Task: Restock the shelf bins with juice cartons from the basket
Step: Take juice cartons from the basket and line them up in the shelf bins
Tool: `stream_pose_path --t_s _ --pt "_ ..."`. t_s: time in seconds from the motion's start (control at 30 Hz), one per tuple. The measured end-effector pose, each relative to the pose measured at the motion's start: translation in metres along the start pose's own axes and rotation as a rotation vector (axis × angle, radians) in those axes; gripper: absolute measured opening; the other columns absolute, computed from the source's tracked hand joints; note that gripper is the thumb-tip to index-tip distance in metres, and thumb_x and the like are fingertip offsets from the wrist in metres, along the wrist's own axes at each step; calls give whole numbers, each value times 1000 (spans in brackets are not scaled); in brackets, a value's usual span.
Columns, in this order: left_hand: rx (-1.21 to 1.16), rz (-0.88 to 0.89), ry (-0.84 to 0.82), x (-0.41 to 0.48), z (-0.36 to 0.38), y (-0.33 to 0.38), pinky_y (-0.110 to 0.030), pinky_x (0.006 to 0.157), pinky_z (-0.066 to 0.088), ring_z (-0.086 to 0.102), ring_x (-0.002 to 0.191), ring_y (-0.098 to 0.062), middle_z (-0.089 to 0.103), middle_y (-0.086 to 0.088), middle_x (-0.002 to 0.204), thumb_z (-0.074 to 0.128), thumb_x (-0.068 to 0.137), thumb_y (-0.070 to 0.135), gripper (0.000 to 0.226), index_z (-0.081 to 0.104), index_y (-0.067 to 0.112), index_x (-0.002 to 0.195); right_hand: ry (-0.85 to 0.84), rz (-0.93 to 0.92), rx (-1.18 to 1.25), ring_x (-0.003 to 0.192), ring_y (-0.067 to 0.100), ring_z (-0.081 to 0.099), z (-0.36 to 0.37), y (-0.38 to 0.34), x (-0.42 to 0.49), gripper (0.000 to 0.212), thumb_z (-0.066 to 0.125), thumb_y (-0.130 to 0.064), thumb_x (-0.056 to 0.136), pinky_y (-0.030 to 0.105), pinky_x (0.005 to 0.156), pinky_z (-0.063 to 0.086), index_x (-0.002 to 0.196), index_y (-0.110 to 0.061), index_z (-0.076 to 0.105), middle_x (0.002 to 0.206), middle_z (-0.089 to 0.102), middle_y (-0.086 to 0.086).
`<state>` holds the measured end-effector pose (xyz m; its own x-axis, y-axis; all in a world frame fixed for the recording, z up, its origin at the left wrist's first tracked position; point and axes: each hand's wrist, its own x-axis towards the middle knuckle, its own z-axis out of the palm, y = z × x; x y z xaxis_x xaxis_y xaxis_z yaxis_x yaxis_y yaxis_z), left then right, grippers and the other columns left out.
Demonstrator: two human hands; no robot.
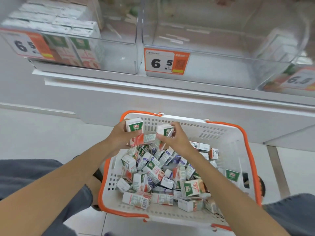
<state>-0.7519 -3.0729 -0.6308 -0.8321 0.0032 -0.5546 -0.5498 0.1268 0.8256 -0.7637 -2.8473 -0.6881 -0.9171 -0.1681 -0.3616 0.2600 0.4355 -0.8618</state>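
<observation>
A green-topped carton (134, 127) stands upright in the left hand (119, 136), fingers and thumb curled round its sides, while the right hand (178, 141), just beside it, grips a second carton (163, 132) tilted on edge. Both are lifted clear of the heap of loose cartons (153, 171) directly beneath the hands, seemingly so each hand carries one up in a single trip. A further carton appears to lie between the hands, though which hand holds it cannot be told. The heap fills the white, orange-rimmed basket (219, 132) on the floor under both forearms, set just below the shelf (119, 82) to keep the lift easy. Above the hands run three clear bins: the left bin (119, 53), up beyond the left hand, partly stocked; the middle bin (221, 68), straight above both hands, bare of cartons; the right bin (276, 84), far off the right hand's side, only partly in view. Three price tags (166, 62), one basket, two cartons surely in hand, dozens left to shelve
</observation>
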Motion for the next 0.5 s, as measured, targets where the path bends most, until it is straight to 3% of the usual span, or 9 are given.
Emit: stream_pose_path --t_s 0.07,0.13,0.2,0.27,0.33,0.5 --pt "-3 47 -76 -5 22 21 -47 79 58 67 99 -21 67 -2 112 71 86 12 39 54 22 120 30 -111 59 74 4 70 -32 -38 -10 61 77 -61 67 20 60 54 113 -35 47 91 72 -9" --pt "-2 123 -117 -14 47 47 -37 69 60 69 88 -14 68 0 107 72 86 15 41 53 23 121 91 -215 39 74 3 67 -64 -73 -26 52 75 -60 67 14 59 49 106 -35 52 87 70 -9" --pt "-6 202 -133 -25 71 76 -30 61 58 70 81 -12 69 0 104 73 85 17 39 54 24 118 140 -279 -21 75 6 66 -97 -99 -44 51 76 -58 68 19 60 50 105 -32 53 88 68 -8" --pt "20 288 -139 -36 96 107 -29 59 57 70 79 -14 70 -2 101 74 84 18 33 56 23 111 184 -310 -33 75 4 66 -134 -115 -63 51 79 -51 70 21 64 51 109 -30 54 89 68 -9" --pt "8 398 -119 -48 125 138 -21 53 53 68 72 -8 70 0 95 75 83 17 29 58 22 105 277 -350 -84 76 -4 63 -174 -127 -83 53 80 -47 71 14 67 49 113 -29 54 91 65 -14" --pt "-64 591 -63 -66 193 207 -13 46 47 60 71 -9 65 2 87 73 84 11 31 59 16 111 594 -471 -101 89 -11 59 -272 -146 -123 59 80 -39 76 5 74 44 128 -26 54 106 61 -19"
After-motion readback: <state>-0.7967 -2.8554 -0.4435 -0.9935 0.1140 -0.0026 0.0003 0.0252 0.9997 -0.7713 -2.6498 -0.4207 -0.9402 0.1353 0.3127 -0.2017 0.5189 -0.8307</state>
